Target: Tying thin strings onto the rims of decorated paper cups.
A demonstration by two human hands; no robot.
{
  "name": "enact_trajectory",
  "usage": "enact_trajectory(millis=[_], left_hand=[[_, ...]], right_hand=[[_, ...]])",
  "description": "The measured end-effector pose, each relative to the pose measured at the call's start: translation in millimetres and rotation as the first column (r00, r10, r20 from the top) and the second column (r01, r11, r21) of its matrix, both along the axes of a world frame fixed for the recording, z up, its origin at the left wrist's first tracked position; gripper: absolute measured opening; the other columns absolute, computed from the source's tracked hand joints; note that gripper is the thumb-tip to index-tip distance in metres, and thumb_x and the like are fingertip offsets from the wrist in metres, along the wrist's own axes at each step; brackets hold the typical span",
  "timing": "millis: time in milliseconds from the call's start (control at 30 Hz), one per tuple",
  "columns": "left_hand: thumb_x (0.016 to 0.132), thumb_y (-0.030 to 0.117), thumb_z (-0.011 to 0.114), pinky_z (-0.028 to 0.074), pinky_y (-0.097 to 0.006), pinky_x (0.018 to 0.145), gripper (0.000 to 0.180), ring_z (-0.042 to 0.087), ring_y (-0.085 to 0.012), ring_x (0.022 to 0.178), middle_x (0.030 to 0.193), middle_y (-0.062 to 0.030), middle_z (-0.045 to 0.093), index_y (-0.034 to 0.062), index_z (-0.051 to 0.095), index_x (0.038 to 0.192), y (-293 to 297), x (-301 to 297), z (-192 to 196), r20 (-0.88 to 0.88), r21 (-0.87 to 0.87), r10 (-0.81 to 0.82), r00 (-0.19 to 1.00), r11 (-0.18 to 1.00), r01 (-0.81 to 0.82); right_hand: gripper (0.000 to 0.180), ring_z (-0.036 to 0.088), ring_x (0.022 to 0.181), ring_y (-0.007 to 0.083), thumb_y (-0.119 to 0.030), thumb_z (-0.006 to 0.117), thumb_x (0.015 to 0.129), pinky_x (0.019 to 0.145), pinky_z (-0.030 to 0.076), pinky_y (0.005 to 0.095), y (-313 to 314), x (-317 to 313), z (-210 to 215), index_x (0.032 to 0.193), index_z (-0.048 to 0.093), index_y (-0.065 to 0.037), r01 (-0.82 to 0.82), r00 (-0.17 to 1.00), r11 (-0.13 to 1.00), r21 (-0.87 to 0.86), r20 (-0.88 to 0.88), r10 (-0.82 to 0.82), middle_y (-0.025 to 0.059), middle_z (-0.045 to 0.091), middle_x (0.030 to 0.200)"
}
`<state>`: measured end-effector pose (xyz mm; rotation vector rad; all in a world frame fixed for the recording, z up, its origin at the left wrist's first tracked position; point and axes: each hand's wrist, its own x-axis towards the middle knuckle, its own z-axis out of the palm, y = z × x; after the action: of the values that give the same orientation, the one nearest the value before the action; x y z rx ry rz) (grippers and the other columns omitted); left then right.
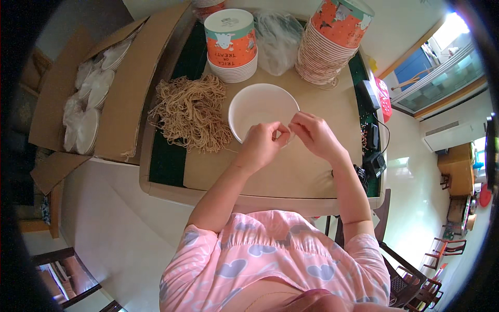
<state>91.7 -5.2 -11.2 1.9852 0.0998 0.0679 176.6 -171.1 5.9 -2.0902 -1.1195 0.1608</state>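
A white round paper tub [260, 106] stands on the table with its open mouth up. My left hand [264, 140] and my right hand [315, 134] meet at its near right rim, fingertips pinched close together. Whatever lies between the fingers is too small or hidden to make out. Left of the tub lies a loose heap of beige string [191, 113]. Behind it, a stack of upside-down orange and teal printed paper tubs [232, 47] rises. At the back right a taller, leaning stack of such tubs [328, 44] has beige strings hanging along its side.
An open cardboard box [122, 91] at the left holds white tubs in plastic [88, 106]. A clear plastic bag [278, 41] lies between the stacks. Black devices with a cable [373, 164] line the table's right edge, near a red basket [383, 101]. Dark chairs [410, 281] stand lower right.
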Motion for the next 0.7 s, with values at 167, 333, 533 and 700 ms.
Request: enact_trajectory(millis=[167,333,533,700], left_hand=[[0.082,0.007,0.073,0.032,-0.021,0.049,0.023,0.039,-0.0017,0.055,0.062,0.007,0.044,0.0049,0.05,0.088,10,1,-7,0.059,-0.254,-0.057,0.997,0.965,0.071],[0.083,0.0,0.067,0.028,-0.02,0.05,0.017,0.032,-0.0015,0.055,0.061,0.0092,0.035,0.0061,0.051,0.086,26,-2,0,0.085,-0.213,-0.231,0.969,0.946,0.244],[0.081,-0.007,0.061,0.028,-0.02,0.052,0.017,0.032,-0.0013,0.057,0.061,0.009,0.033,0.0066,0.051,0.079,29,0,0,0.102,-0.251,-0.208,0.973,0.941,0.228],[0.076,-0.01,0.054,0.033,-0.024,0.053,0.014,0.04,-0.0067,0.057,0.062,0.0006,0.039,0.0029,0.057,0.074,35,3,-11,0.098,-0.317,-0.272,0.957,0.903,0.289]], right_hand=[[0.007,0.058,0.077,0.0348,-0.005,0.06,0.087,0.068,0.047,0.0387,2,6,-9,0.088,0.056,0.0,0.035,0.999,0.995,0.096,-0.045,-0.03,0.0168,0.059,0.082],[0.006,0.061,0.069,0.0214,-0.004,0.061,0.088,0.065,0.049,0.0317,0,7,-14,0.091,0.061,0.001,0.07,0.975,0.995,0.065,-0.217,-0.055,0.0121,0.066,0.082],[0.006,0.053,0.064,0.0072,-0.006,0.06,0.09,0.06,0.046,0.0248,1,9,-20,0.09,0.062,0.0,0.117,0.93,0.985,0.125,-0.361,-0.065,0.0032,0.067,0.079],[0.011,0.056,0.065,0.0049,-0.011,0.059,0.093,0.058,0.045,0.022,2,12,-22,0.086,0.06,-0.002,0.142,0.91,0.986,0.088,-0.404,-0.095,0.0026,0.069,0.08]])
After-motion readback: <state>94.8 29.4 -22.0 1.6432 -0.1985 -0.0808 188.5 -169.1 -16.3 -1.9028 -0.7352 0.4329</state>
